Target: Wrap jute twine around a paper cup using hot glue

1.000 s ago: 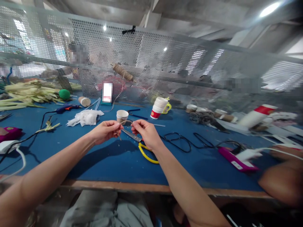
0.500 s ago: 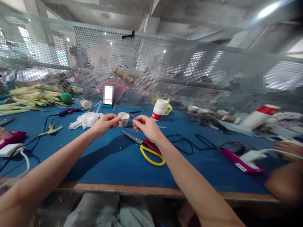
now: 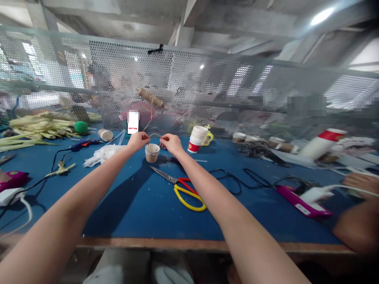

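Observation:
My left hand [image 3: 138, 142] pinches one end of a short, thin cord [image 3: 154, 135], and the fingertips of my right hand [image 3: 171, 143] pinch the other. Between the hands the cord arches up, just above and behind a small paper cup [image 3: 152, 156]. The cup stands upright on the blue tabletop, with a white inside and a brown wrap around its lower wall. In front of it lie scissors [image 3: 175, 181] with red and yellow handles, blades toward the cup.
White paper cups [image 3: 197, 139] stand stacked behind my right hand. Crumpled white material [image 3: 103, 154], a glue gun [image 3: 84, 143] and a lit phone [image 3: 133, 122] are on the left. Black cable [image 3: 227, 177] and a purple power strip [image 3: 303, 201] lie right, near another person's arm [image 3: 357, 225].
Both hands have moved up and slightly left, away from the cup's rim. The cord now bends in a higher arch above the cup.

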Demonstrator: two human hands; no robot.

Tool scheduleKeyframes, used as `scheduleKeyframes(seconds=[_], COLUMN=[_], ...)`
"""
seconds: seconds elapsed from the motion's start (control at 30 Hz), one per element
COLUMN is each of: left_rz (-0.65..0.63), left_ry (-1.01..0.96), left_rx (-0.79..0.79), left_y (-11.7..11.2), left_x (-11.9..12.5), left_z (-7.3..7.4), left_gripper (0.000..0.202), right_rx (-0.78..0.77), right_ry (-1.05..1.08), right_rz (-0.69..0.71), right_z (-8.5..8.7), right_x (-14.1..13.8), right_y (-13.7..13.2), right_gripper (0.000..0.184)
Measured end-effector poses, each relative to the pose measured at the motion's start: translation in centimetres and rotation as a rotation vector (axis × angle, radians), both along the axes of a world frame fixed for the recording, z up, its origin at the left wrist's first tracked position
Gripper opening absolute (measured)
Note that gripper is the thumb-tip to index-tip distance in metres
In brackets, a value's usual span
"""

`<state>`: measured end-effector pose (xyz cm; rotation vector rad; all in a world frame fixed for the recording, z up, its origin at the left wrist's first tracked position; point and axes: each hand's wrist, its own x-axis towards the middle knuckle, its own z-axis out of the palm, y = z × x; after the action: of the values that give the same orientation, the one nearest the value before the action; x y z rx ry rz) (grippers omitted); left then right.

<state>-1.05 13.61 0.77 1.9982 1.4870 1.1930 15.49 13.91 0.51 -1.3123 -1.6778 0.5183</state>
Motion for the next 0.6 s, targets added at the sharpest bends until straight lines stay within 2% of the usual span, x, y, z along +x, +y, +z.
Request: scheduleKeyframes(seconds=[0.1,0.27,0.6], left_rz=[0.028,0.072,0.04], left_ry=[0.027,0.08,0.132], left_rx=[0.002,0.002,-0.029], left_y=[0.3,0.2,0.7], left_x=[-0.2,-0.8,-0.7], left_z=[-0.8,-1.4,-2.1], left_gripper=[0.005,0.006,0.011], right_rx=[0.032,0.05,0.086], right_ry=[-0.082,-0.183,-0.278], right_rz=[-0.027,-0.032,0.002], right_z=[-0.3,-0.9,-1.5], right_x=[0.0,-0.1,0.3], right_y=[0.3,0.2,0.3], right_gripper=[0.004,0.003,0.007])
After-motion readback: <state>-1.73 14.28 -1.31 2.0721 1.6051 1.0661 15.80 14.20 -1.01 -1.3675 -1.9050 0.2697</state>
